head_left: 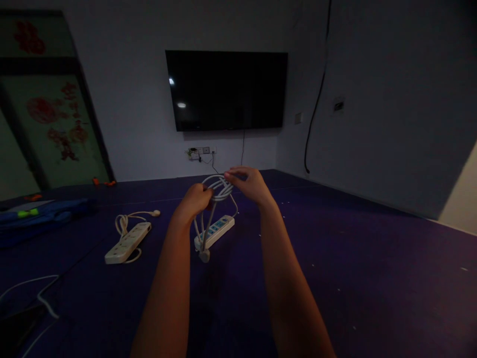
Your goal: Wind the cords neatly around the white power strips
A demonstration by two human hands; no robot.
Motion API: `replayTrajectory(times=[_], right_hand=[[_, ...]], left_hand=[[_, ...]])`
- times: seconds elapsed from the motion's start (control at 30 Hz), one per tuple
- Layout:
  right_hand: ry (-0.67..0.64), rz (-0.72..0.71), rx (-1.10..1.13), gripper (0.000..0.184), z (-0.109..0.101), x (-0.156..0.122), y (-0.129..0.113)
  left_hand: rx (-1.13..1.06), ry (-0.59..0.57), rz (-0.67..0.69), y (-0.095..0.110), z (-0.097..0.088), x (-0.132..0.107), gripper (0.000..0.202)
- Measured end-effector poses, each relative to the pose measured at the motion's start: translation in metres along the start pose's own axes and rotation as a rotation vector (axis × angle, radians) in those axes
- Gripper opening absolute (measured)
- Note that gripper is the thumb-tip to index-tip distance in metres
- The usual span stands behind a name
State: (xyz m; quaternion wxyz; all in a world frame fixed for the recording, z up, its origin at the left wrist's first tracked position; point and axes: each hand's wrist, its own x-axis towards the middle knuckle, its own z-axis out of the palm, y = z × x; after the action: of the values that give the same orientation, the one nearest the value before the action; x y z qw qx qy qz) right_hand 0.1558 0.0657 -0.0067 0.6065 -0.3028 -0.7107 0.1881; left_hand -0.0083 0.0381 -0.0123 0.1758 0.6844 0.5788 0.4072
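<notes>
1. Located the pale cable [222, 191] in mid-air between both hands, above and slightly behind the white power strip with blue sockets [218, 231].
2. Found the left hand [197, 200] gripping the near left side of the loops, fingers wrapped around the bundle.
3. Found the right hand [248, 184] at the far right side of the loops, thumb and fingers curved close together; unable to tell a firm pinch from a light touch.
4. Judged the winding well advanced: much of the visible length already gathered into several loops.
5. Judged as outstanding: the loose run down to the far end of the strip, plus the hanging lengths with the plug [204, 256]. Saw no tie around the bundle (dim light, small detail).
6. Recorded loops as roughly round, uneven and somewhat spread rather than tight.
7. Recorded the strip as resting at an angle on the purple floor [365, 278], behind the dangling plug.
8. Noted to the left, apart from both hands, a second white strip [128, 243] with its own bunched cord [122, 223].
</notes>
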Motion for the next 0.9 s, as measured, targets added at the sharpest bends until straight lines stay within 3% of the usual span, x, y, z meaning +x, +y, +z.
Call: replayTrajectory(times=[0.17,0.37,0.7,0.9], right_hand=[[-0.268,-0.175,-0.115,0.011,-0.008,-0.006,-0.019],[-0.414,-0.159,-0.203,0.008,-0.005,-0.006,-0.011],[-0.439,-0.034,0.051,0.005,-0.008,-0.004,0.0],[-0.297,0.17,0.221,0.007,-0.004,-0.003,0.01]], left_hand=[[-0.027,0.017,-0.004,0.0,-0.008,-0.006,0.025],[-0.001,0.039,-0.014,-0.002,-0.005,-0.002,0.023],[0.023,-0.002,0.035,0.003,-0.006,-0.008,0.018],[0.107,-0.021,0.029,0.013,-0.007,-0.011,0.02]])
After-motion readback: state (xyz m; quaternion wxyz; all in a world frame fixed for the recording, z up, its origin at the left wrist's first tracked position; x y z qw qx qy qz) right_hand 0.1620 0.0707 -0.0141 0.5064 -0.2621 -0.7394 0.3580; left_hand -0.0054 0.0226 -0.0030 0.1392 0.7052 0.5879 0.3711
